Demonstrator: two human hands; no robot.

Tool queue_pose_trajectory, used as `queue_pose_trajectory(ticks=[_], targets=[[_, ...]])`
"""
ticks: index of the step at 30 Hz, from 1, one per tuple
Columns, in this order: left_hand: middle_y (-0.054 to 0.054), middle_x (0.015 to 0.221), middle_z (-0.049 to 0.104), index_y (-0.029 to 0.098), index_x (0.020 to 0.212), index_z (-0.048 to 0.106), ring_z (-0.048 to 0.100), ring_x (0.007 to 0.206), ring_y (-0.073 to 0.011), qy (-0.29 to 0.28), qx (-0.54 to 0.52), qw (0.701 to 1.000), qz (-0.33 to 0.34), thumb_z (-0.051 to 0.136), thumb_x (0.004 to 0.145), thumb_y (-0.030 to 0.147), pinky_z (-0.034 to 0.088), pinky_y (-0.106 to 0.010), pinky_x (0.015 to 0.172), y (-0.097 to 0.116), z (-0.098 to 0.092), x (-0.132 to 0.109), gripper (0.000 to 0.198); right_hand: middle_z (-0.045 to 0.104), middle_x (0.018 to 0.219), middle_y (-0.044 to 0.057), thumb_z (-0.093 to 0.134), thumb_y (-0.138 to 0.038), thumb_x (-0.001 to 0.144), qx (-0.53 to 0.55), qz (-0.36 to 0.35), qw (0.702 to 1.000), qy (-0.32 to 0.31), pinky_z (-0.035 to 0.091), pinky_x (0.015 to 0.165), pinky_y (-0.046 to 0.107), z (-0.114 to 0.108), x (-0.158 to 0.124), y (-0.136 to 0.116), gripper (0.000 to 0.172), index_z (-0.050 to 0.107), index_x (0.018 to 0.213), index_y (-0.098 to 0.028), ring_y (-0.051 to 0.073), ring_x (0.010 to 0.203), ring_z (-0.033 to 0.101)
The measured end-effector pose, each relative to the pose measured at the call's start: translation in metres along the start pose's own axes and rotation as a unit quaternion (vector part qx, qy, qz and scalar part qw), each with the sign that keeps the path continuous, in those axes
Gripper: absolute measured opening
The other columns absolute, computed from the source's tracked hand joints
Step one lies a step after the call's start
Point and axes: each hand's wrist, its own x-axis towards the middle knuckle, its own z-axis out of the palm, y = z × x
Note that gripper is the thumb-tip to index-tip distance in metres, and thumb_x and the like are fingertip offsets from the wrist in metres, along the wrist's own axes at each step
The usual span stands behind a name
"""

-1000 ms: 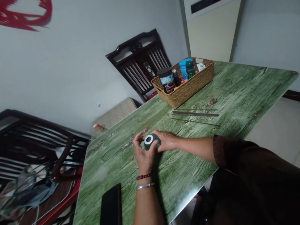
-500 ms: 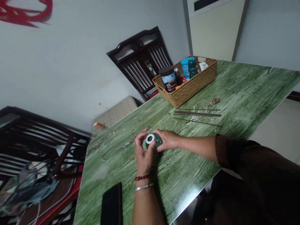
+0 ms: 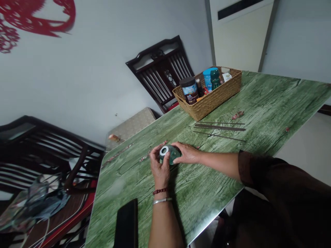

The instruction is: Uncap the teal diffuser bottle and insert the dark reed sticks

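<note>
A small round dark-green object with a white ring on top (image 3: pixel 167 154) rests on the green wood-grain table (image 3: pixel 207 186). My left hand (image 3: pixel 159 168) curls round its near side, with a bead bracelet and a metal bangle on the wrist. My right hand (image 3: pixel 188 153) presses against its right side, fingers wrapped on it. Both hands hold the object between them.
Several thin dark sticks (image 3: pixel 219 127) lie beyond my hands. A woven basket (image 3: pixel 208 101) with jars and bottles stands at the table's far edge. A black phone (image 3: pixel 126 224) lies near the front edge. Dark wooden chairs (image 3: pixel 160 74) stand along the wall.
My hands and the green object have stayed in place on the table; the fingers shifted slightly round it. The view has tilted a little.
</note>
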Motion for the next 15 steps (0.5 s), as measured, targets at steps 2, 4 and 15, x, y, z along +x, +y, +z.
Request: queue_pose_trajectory(ticks=[2, 4, 15], targets=[[-0.007, 0.117, 0.066, 0.024, 0.119, 0.057, 0.065, 0.111, -0.0211, 0.016, 0.001, 1.000, 0.003, 0.073, 0.085, 0.037, 0.048, -0.039, 0.100, 0.000, 0.000, 0.002, 0.040, 0.067, 0.124, 0.010, 0.084, -0.017, 0.069, 0.011, 0.003, 1.000, -0.003, 0.048, 0.100, 0.040, 0.000, 0.001, 0.001, 0.068, 0.051, 0.129, -0.019, 0.025, 0.116, 0.064], [-0.007, 0.116, 0.066, 0.023, 0.117, 0.057, 0.065, 0.110, -0.0205, 0.022, -0.007, 1.000, -0.005, 0.073, 0.085, 0.038, 0.048, -0.038, 0.099, 0.001, 0.000, 0.002, 0.039, 0.068, 0.122, 0.009, 0.081, -0.014, 0.071, 0.015, 0.005, 1.000, -0.005, 0.048, 0.100, 0.040, 0.001, 0.002, 0.001, 0.063, 0.053, 0.127, -0.019, 0.024, 0.114, 0.065], [-0.005, 0.107, 0.065, 0.022, 0.106, 0.060, 0.064, 0.105, -0.0193, 0.020, -0.035, 0.997, -0.065, 0.081, 0.073, 0.043, 0.046, -0.036, 0.099, 0.015, -0.002, 0.004, 0.045, 0.071, 0.116, 0.009, 0.083, -0.017, 0.070, 0.015, 0.009, 1.000, 0.015, 0.050, 0.096, 0.040, 0.002, 0.000, -0.002, 0.059, 0.056, 0.122, -0.019, 0.024, 0.108, 0.067]])
